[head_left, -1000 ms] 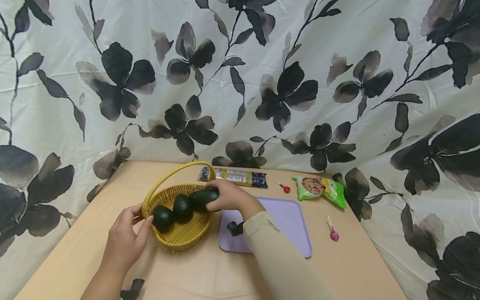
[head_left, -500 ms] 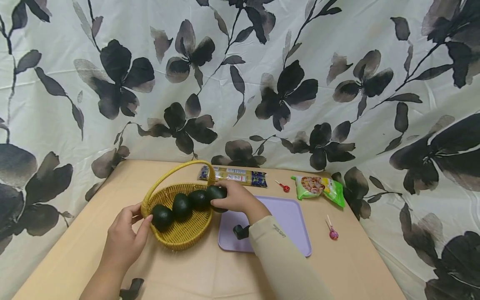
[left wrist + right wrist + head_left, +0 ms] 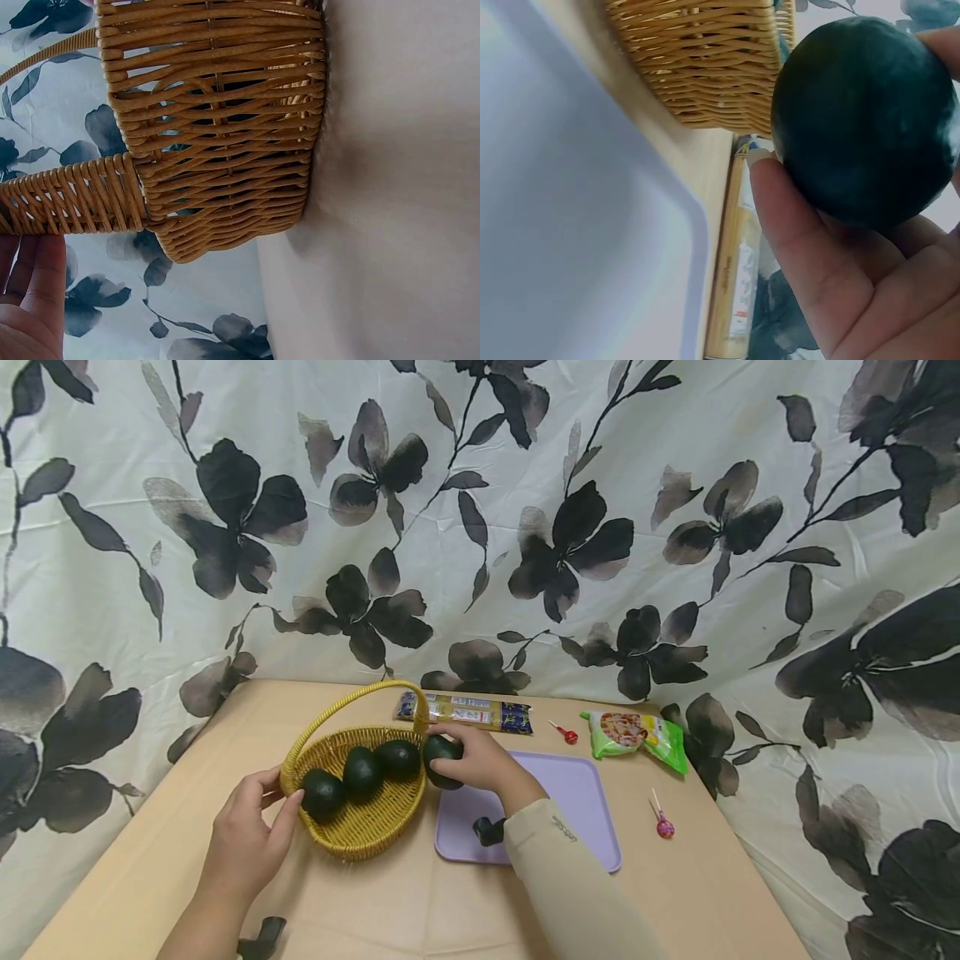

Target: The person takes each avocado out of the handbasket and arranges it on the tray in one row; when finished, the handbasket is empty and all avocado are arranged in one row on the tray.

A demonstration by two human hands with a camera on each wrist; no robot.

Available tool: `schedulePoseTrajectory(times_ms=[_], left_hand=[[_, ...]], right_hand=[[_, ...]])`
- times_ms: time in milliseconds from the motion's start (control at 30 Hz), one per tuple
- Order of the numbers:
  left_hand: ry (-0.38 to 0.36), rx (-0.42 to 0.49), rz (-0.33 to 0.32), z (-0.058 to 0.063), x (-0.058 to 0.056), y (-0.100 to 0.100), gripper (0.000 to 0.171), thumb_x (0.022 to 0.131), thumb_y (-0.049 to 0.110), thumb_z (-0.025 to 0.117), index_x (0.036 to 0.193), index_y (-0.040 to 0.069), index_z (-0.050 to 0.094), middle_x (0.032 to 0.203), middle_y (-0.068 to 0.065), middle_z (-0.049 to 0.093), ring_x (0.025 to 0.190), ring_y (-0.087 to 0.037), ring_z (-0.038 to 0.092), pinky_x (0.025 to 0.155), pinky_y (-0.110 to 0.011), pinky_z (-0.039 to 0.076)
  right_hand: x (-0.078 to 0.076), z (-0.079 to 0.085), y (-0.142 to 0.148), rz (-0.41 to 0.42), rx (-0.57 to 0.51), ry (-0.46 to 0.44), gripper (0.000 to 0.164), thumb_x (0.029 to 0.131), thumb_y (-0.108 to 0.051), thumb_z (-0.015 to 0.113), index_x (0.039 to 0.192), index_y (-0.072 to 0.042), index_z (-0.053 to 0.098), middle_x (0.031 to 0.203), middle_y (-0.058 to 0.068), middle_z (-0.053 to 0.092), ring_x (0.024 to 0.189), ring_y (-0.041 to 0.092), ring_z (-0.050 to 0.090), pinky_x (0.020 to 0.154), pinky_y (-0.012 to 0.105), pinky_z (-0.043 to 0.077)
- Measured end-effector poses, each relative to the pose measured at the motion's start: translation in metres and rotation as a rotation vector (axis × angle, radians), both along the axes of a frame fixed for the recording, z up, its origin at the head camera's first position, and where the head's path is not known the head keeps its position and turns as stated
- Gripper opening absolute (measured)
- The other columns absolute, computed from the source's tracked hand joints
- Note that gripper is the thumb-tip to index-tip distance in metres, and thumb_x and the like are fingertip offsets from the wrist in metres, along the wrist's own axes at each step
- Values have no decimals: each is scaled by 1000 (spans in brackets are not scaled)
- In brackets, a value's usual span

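Observation:
A yellow woven basket (image 3: pixel 366 837) with an arched handle stands left of centre. Three dark green avocados lie inside: one at the left (image 3: pixel 322 795), one in the middle (image 3: pixel 363 773), one at the right (image 3: pixel 398 759). My left hand (image 3: pixel 247 835) pinches the left foot of the handle; in the left wrist view its fingers (image 3: pixel 41 277) lie against the wicker. Just outside the right rim, my right hand (image 3: pixel 487 767) grips another avocado (image 3: pixel 862 120), between thumb and fingers, above the back left corner of the lilac tray (image 3: pixel 585 810).
Behind the tray lies a long gold and blue packet (image 3: pixel 472 713). To its right are a red lollipop (image 3: pixel 571 737) and a green snack bag (image 3: pixel 630 735). A pink lollipop (image 3: pixel 664 828) lies right of the tray. A floral curtain (image 3: pixel 480 527) hangs behind the table.
My right hand has moved right, carrying an avocado from over the basket past its right rim. The avocado at the right inside the basket now shows fully. The left hand stays on the handle.

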State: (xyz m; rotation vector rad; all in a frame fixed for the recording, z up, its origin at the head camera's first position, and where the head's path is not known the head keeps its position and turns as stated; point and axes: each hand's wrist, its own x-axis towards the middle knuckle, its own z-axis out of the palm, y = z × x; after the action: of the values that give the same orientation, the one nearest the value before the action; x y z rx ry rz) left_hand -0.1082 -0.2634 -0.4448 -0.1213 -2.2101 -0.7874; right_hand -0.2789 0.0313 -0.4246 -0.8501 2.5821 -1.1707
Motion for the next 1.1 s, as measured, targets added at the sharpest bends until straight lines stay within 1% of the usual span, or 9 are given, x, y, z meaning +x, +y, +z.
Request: schedulePoseTrajectory(times_ms=[200, 400, 467, 533, 667, 800, 1100], left_hand=[[-5, 2, -1, 0, 0, 0, 46, 86, -4, 76, 127, -8, 55, 115, -17, 66, 101, -35, 67, 99, 8, 33], [-8, 2, 2, -1, 0, -1, 46, 86, -4, 76, 128, -8, 55, 116, -17, 66, 102, -35, 67, 99, 8, 32], [-10, 1, 2, -1, 0, -1, 46, 86, -4, 76, 127, -8, 55, 116, -17, 66, 102, -35, 67, 98, 9, 32], [-9, 0, 2, -1, 0, -1, 46, 86, -4, 76, 127, -8, 55, 116, -17, 66, 102, -35, 67, 98, 9, 32], [-8, 1, 4, -2, -1, -1, 46, 86, -4, 76, 127, -8, 55, 115, -17, 66, 101, -35, 67, 99, 9, 32], [-7, 0, 8, -2, -1, -2, 47, 86, -4, 76, 128, -7, 55, 116, -17, 66, 101, -35, 67, 99, 8, 32], [-1, -1, 12, -2, -1, -1, 47, 85, -4, 77, 127, -7, 56, 116, -17, 67, 100, -33, 66, 98, 8, 33]], right_hand=[[2, -8, 5, -67, 8, -41, 55, 88, -40, 76, 140, -31, 61, 129, 6, 67, 107, 22, 65, 88, 42, 61], [1, -17, 9, -85, 0, -42, 55, 86, -40, 76, 138, -34, 61, 130, 6, 67, 106, 22, 65, 88, 41, 61], [1, -20, 10, -91, 1, -52, 58, 84, -41, 78, 139, -35, 60, 132, 6, 66, 107, 22, 65, 88, 41, 60], [1, -23, 12, -94, -2, -68, 64, 81, -40, 81, 140, -36, 58, 131, 9, 66, 105, 23, 65, 86, 40, 61], [0, -29, 13, -94, -13, -95, 76, 76, -36, 86, 144, -34, 54, 131, 12, 64, 104, 23, 65, 84, 39, 62], [1, -31, 15, -95, -27, -112, 79, 74, -33, 88, 145, -32, 53, 130, 13, 63, 103, 24, 65, 85, 40, 63], [3, -36, 19, -99, 6, -109, 76, 73, -36, 91, 140, -27, 56, 120, 8, 66, 101, 20, 64, 88, 40, 60]])
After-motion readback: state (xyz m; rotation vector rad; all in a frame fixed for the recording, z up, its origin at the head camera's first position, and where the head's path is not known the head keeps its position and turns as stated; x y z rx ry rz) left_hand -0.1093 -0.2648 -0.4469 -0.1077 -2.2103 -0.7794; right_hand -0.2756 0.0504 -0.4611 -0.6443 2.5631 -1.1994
